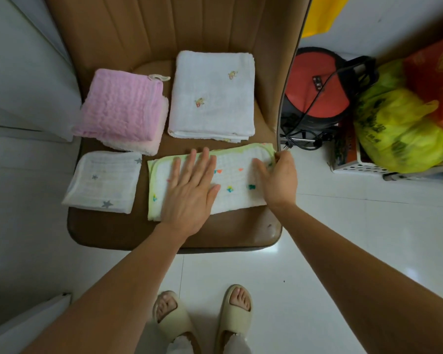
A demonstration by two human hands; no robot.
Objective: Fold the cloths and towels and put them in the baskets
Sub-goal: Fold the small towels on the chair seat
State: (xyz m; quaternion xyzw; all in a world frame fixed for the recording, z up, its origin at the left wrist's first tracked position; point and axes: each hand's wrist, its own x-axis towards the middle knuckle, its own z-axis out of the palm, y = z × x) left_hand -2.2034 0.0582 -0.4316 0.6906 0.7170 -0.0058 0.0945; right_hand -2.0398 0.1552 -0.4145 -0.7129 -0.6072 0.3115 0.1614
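Observation:
A white cloth with a green border and small coloured shapes point(237, 180) lies folded lengthwise on the front right of the brown chair seat point(174, 233). My left hand point(192, 185) presses flat on its left half, fingers straight. My right hand point(279, 177) pinches the cloth's far right corner at the seat's edge. A folded pink towel point(120, 108) sits on a paler one at the back left. Behind the green-bordered cloth lies a folded white towel with small embroidered figures point(211, 95). A folded white cloth with grey stars point(104, 181) rests at the front left.
Right of the chair stand a red and black appliance point(320, 88) with a black cord, a yellow plastic bag point(399, 129), a red bag point(437, 80) and a white perforated basket point(361, 167). White tiled floor surrounds the chair. My feet in beige slippers point(202, 320) stand in front of the chair.

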